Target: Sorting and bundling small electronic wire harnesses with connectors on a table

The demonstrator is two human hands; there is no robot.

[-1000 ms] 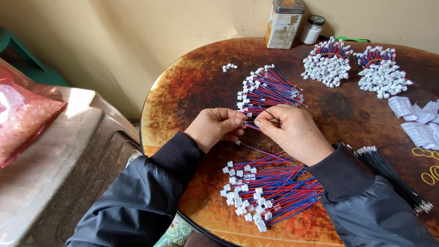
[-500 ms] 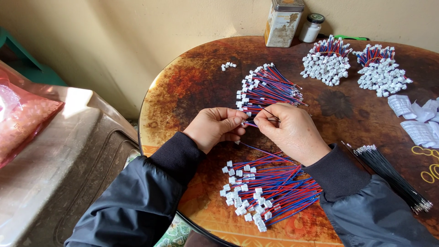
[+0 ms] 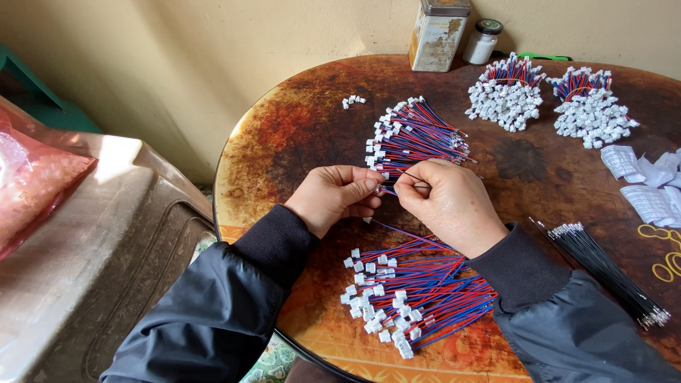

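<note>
My left hand (image 3: 337, 195) and my right hand (image 3: 447, 202) meet over the middle of a round brown table (image 3: 298, 135). Together they pinch a small white connector with red and blue wires and a thin black wire (image 3: 396, 177) between the fingertips. Just beyond the hands lies a fanned pile of red-and-blue wired connectors (image 3: 415, 135). A second such pile (image 3: 415, 298) lies near the table's front edge, below my wrists. A bundle of thin black wires (image 3: 603, 273) rests to the right of my right forearm.
Two bundled heaps of connectors (image 3: 507, 96) (image 3: 592, 110) sit at the back right. A rusty tin (image 3: 438, 35) and a small jar (image 3: 482, 42) stand by the wall. White paper strips (image 3: 642, 184) and yellow rubber bands (image 3: 663, 252) lie far right. Loose connectors (image 3: 352, 101) lie at back left. A red bag (image 3: 32, 188) is left.
Both hands stay together in nearly the same spot; the fingers shift slightly on the small connector and wire.
</note>
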